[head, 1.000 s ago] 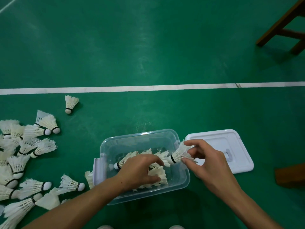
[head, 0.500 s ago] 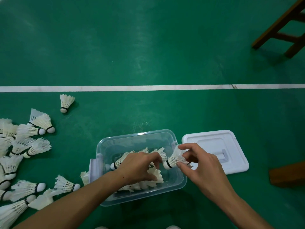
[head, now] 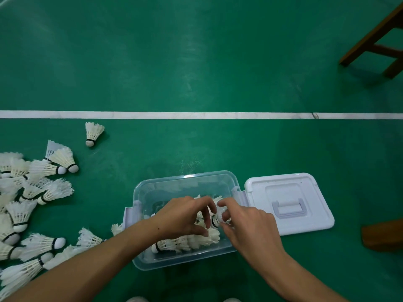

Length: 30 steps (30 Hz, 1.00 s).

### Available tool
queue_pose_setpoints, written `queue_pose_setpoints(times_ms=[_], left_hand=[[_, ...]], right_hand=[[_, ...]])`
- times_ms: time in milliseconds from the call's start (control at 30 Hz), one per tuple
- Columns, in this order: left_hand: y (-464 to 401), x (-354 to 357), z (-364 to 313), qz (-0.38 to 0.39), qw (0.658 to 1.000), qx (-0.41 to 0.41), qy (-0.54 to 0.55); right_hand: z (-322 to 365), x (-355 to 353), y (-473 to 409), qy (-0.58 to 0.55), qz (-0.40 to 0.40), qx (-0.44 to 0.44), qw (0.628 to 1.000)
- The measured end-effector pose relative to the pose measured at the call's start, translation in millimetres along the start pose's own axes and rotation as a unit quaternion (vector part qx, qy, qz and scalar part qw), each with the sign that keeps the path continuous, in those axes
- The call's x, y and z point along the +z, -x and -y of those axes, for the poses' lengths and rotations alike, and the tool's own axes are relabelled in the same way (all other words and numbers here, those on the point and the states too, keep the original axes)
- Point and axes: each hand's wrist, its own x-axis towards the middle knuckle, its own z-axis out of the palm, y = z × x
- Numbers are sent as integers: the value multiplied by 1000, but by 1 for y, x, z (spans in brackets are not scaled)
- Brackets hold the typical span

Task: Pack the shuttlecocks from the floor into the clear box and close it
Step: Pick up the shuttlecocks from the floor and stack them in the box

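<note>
Right hand (head: 246,225) reaches over the clear plastic box (head: 185,184), its fingers pinched together on a white feather shuttlecock with a black band (head: 214,221), held with the cork end down above the others. Left hand (head: 181,216) meets it just beside, fingers curled onto the feathers of the same shuttlecock and of those beneath; whether it truly grips any I cannot tell. Under both hands a layer of white shuttlecocks (head: 185,243) lies in the box, which sits open on the green court floor (head: 196,62). Just right of the right hand, touching the box's side, the white rectangular plastic lid with a handle (head: 305,192) lies flat. Well left of the left hand, a loose heap of shuttlecocks (head: 32,192) is scattered on the floor, one stray shuttlecock (head: 93,132) apart near the white court line (head: 196,115). Brown wooden furniture legs (head: 375,40) stand far right.
</note>
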Motion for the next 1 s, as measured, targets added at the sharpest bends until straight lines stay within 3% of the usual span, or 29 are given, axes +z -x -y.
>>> queue_pose_setpoints(times_ms=[400, 567, 800, 1000], left_hand=[[18, 3, 6, -64, 990, 12, 127], [12, 21, 0, -78, 987, -16, 139], [4, 29, -4, -73, 993, -53, 76], [-9, 36, -14, -53, 997, -44, -41]], right_hand=[[8, 23, -10, -115, 95, 23, 989], [4, 25, -15, -155, 99, 50, 982], [3, 5, -12, -177, 138, 46, 973], [-20, -41, -15, -185, 69, 64, 978]])
